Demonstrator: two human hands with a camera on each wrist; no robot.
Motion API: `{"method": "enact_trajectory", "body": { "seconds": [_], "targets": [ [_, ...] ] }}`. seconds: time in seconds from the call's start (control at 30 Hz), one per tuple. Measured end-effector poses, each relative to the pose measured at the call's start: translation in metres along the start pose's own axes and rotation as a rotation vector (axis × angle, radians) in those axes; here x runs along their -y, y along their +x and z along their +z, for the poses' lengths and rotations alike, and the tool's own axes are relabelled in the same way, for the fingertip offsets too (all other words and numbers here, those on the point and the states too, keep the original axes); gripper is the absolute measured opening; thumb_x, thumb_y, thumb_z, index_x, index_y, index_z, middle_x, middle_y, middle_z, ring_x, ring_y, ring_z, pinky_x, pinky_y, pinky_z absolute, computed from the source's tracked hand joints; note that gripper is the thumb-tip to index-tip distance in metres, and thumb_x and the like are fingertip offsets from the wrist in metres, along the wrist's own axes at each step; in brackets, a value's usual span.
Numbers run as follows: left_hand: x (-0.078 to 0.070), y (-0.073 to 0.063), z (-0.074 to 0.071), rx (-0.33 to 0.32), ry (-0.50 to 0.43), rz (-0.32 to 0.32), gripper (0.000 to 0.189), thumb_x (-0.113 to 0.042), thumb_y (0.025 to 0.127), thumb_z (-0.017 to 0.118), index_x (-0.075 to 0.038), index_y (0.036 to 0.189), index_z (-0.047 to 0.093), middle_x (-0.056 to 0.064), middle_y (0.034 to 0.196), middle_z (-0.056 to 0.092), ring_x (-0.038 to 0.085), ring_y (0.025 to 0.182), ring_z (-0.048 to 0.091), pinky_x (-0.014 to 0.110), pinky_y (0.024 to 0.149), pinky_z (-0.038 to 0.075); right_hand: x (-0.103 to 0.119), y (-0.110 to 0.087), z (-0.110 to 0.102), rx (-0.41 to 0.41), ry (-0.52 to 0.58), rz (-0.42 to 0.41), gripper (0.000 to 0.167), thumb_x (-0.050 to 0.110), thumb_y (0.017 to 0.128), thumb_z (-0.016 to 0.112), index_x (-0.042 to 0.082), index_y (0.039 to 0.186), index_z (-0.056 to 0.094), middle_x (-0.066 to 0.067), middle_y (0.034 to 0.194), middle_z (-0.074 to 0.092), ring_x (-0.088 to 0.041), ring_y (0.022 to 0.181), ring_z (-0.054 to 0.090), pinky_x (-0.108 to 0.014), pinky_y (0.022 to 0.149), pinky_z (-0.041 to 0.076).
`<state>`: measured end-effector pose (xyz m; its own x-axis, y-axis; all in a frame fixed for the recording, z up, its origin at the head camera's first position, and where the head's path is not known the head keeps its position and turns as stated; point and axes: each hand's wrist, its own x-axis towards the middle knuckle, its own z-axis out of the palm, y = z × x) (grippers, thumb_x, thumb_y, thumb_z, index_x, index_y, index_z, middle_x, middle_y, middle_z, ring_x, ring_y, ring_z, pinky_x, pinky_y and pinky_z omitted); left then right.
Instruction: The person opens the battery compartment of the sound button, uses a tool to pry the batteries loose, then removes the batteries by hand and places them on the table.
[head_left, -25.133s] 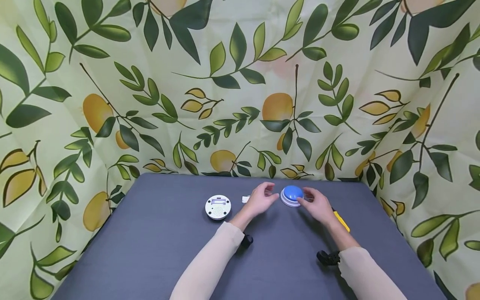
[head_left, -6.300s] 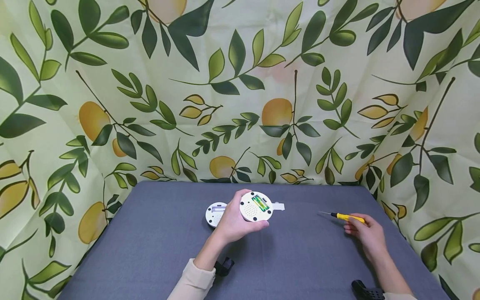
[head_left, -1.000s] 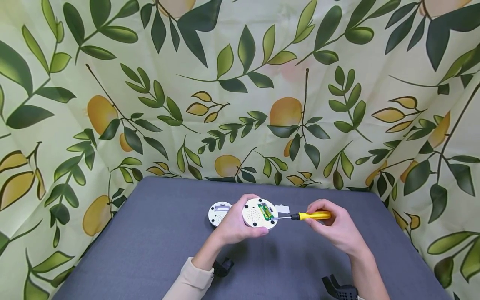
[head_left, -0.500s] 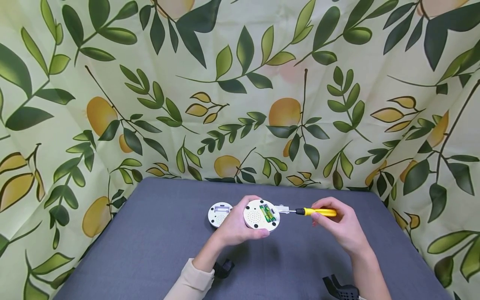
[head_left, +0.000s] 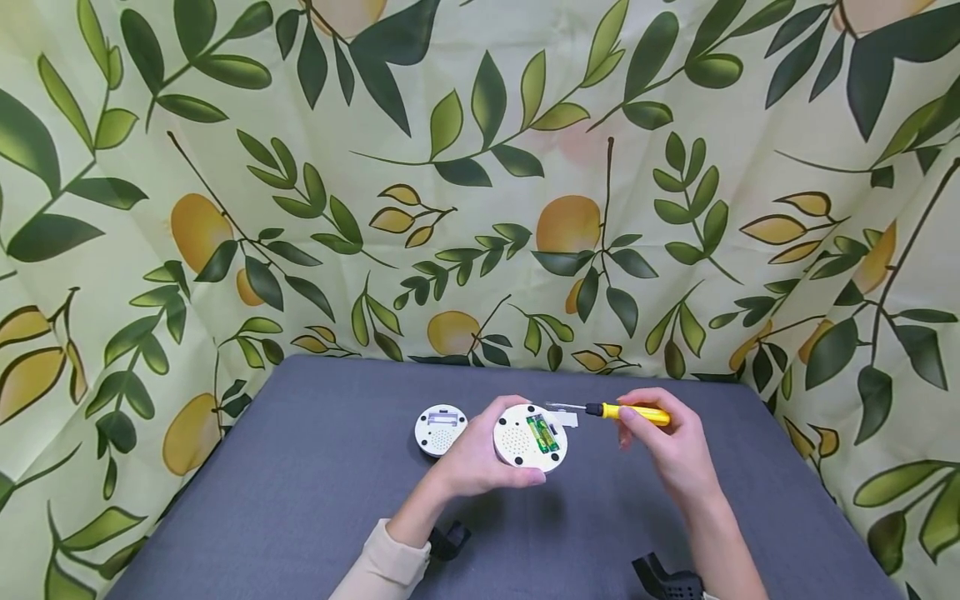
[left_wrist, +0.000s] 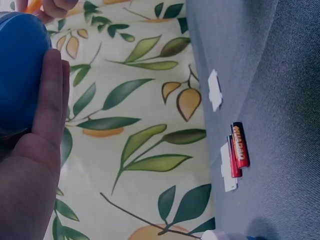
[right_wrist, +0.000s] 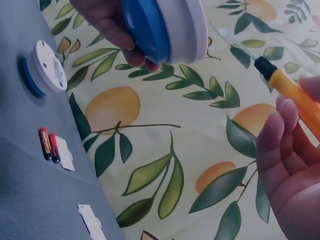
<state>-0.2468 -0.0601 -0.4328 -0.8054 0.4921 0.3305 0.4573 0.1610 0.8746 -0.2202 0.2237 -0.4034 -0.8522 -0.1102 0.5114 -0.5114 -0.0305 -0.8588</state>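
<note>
My left hand [head_left: 480, 458] grips a round push-button by its sides, above the table. Its white base [head_left: 513, 443] faces me, and the uncovered compartment shows green batteries [head_left: 542, 433] inside. The blue dome [left_wrist: 20, 70] of this button is under my fingers in the left wrist view. My right hand [head_left: 667, 433] pinches a screwdriver [head_left: 637, 414] by its yellow handle. The thin shaft points left, its tip just above the button's upper right rim in the head view and apart from the base in the right wrist view.
A second white-and-blue button [head_left: 441, 429] lies upside down on the grey table [head_left: 315, 483], its compartment bare. Two red batteries [right_wrist: 49, 144] lie beside a white cover [right_wrist: 65, 154]. Another white cover [right_wrist: 91, 222] lies farther along. Leaf-patterned cloth [head_left: 480, 167] hangs behind.
Earlier the button stood upright and the screwdriver lay on the table; both are now in my hands. Within the last second, the screwdriver tip left the compartment's edge and moved up toward the rim.
</note>
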Motion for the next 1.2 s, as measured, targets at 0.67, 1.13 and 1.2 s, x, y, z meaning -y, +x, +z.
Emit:
{"method": "enact_trajectory", "body": {
  "seconds": [0.67, 1.13, 1.2],
  "targets": [
    [-0.0013, -0.0002, 0.0023, 0.052, -0.018, 0.022, 0.086, -0.022, 0.07, 0.092, -0.02, 0.144, 0.046, -0.004, 0.12, 0.062, 0.013, 0.102, 0.06, 0.029, 0.091, 0.048, -0.0047, 0.0014, 0.0037, 0.03, -0.162, 0.195, 0.018, 0.002, 0.094, 0.068, -0.004, 0.11, 0.061, -0.016, 0.086, 0.062, -0.027, 0.063, 0.06, -0.033, 0.066, 0.053],
    [-0.0021, -0.0002, 0.0028, 0.089, -0.019, 0.024, 0.087, -0.022, 0.07, 0.092, -0.019, 0.144, 0.046, -0.005, 0.118, 0.061, 0.013, 0.103, 0.059, 0.029, 0.091, 0.047, -0.007, 0.0015, 0.0031, 0.02, -0.083, 0.15, 0.019, -0.005, 0.093, 0.067, -0.002, 0.109, 0.057, -0.012, 0.08, 0.063, -0.026, 0.059, 0.059, -0.035, 0.059, 0.055],
    [-0.0019, -0.0002, 0.0028, 0.097, -0.02, 0.016, 0.087, -0.022, 0.07, 0.092, -0.021, 0.144, 0.046, -0.006, 0.116, 0.062, 0.013, 0.102, 0.06, 0.029, 0.091, 0.047, -0.0072, 0.0016, 0.0029, 0.02, -0.079, 0.151, 0.019, -0.005, 0.093, 0.066, -0.002, 0.109, 0.057, -0.011, 0.081, 0.063, -0.025, 0.059, 0.059, -0.034, 0.059, 0.055]
  ]
}}
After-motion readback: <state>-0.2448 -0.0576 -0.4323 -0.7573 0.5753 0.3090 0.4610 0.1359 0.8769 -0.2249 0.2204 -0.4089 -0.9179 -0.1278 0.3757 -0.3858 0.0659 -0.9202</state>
